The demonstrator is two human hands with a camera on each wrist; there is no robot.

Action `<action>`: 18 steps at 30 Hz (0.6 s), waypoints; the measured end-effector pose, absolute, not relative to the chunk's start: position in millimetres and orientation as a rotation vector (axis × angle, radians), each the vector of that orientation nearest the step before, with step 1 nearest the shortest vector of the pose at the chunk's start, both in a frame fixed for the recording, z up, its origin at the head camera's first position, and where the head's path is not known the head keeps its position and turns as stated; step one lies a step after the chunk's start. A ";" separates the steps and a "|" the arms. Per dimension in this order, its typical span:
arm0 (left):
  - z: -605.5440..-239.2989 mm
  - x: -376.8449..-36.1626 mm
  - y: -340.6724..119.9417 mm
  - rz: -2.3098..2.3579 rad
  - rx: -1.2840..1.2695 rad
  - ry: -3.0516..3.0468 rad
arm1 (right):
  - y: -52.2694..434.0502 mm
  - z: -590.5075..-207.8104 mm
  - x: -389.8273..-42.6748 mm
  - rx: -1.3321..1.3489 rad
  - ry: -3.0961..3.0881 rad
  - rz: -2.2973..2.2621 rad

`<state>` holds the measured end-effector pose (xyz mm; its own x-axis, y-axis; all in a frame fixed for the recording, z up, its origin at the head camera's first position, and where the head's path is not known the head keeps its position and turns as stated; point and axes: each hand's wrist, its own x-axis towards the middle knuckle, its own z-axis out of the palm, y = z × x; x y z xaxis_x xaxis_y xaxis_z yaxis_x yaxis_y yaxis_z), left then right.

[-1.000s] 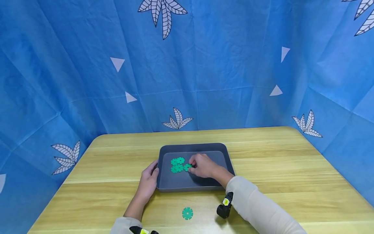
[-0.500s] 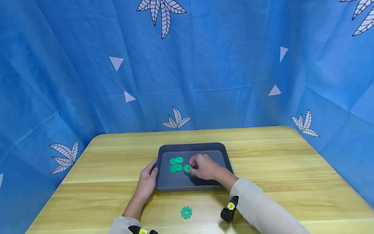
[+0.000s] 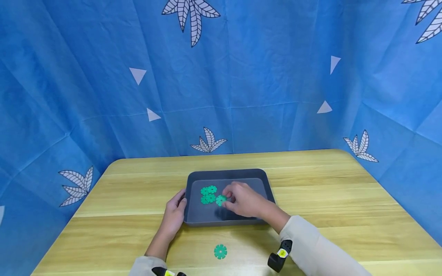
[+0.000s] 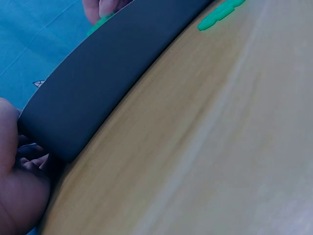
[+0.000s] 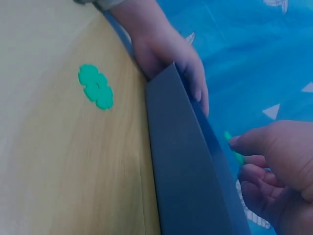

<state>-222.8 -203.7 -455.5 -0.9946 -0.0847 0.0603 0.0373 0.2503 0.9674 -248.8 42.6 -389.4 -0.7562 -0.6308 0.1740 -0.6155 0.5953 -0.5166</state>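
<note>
Nearest of all, a lone green disc (image 3: 220,251) lies flat on the wooden table (image 3: 345,199), just in front of the dark tray (image 3: 228,173), well clear of both hands. The right wrist view picks it up too (image 5: 96,86), out on the bare wood beside the tray's outer wall (image 5: 181,161).

Up to the tray's left front corner: the left hand (image 3: 175,213) rests against it, thumb along the rim, fingers relaxed rather than clamped. From the left wrist camera only a blurred slab of that hand (image 4: 19,196) shows at the corner, so how the fingertips lie under the edge cannot be told.

Inside the tray, the right hand (image 3: 243,199) pinches a green disc (image 3: 221,200) between thumb and fingertips, held just above the tray floor. The right wrist view cuts it down to a green sliver (image 5: 234,149) poking out past the tray wall, with the curled fingers (image 5: 274,166) largely filling the frame's corner.

Just left of the pinched piece, a small cluster of green discs (image 3: 208,194) lies on the tray floor; they overlap, so the exact count is hard to make out.

Against a second ago: the pinched disc sits a touch more tilted and more exposed from under the fingers, the right forearm has slid further right, and the left hand has stayed put at its corner. Behind the tray, the blue leaf-print cloth (image 3: 241,76).
</note>
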 end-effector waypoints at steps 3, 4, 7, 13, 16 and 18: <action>-456.0 -223.0 -203.7 -1.855 0.037 -2.404 | 44.4 -386.3 -242.4 -1.116 2.775 -0.895; -456.0 -223.0 -203.7 -1.851 0.035 -2.403 | 45.1 -385.4 -240.3 -1.126 2.773 -0.899; -455.9 -222.7 -203.4 -1.850 0.029 -2.396 | 47.3 -383.8 -233.9 -1.157 2.773 -0.907; -456.6 -223.3 -203.0 -1.845 0.046 -2.386 | 50.7 -384.3 -219.6 -1.179 2.710 -0.968; -457.7 -223.8 -203.2 -1.836 0.059 -2.391 | 51.7 -387.0 -212.6 -1.175 2.663 -1.027; -458.0 -223.7 -203.0 -1.829 0.067 -2.393 | 52.1 -390.0 -208.3 -1.173 2.640 -1.055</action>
<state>-223.7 -203.0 -458.0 -0.9907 -0.1132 0.0751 0.0427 0.2652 0.9632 -208.3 52.1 -390.0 -0.7070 -0.6769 0.2048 -0.6315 0.4739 -0.6137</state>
